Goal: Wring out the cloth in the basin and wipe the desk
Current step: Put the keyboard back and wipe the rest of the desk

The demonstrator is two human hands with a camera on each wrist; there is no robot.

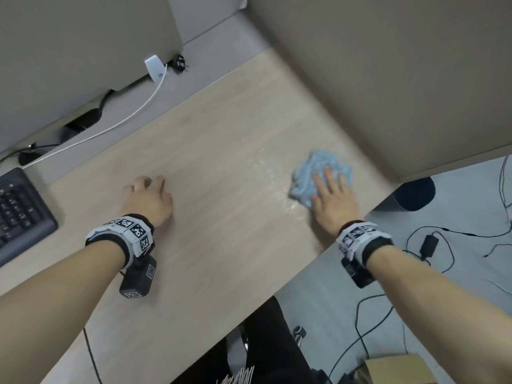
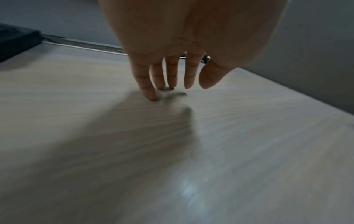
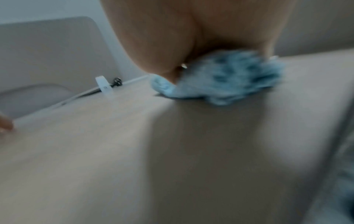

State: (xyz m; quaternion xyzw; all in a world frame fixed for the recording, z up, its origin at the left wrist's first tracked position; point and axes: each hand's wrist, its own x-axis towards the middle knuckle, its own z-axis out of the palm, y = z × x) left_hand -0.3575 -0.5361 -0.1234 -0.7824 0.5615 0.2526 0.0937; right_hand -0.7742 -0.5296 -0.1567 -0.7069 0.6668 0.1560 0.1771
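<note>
A crumpled light-blue cloth (image 1: 313,169) (image 3: 226,81) lies on the pale wooden desk (image 1: 216,167) near its right edge. My right hand (image 1: 331,189) presses flat on the cloth with straight fingers. A wet streak (image 1: 266,167) shines on the wood left of the cloth. My left hand (image 1: 148,196) (image 2: 168,84) rests on the desk at centre left, fingertips (image 2: 152,97) touching the wood and holding nothing. No basin is in view.
A dark keyboard (image 1: 19,212) sits at the desk's left edge. A white cable (image 1: 133,112) and white adapter (image 1: 155,66) run along the back by the grey partition (image 1: 388,65). Cables (image 1: 432,245) and a cardboard box (image 1: 393,370) lie on the floor to the right.
</note>
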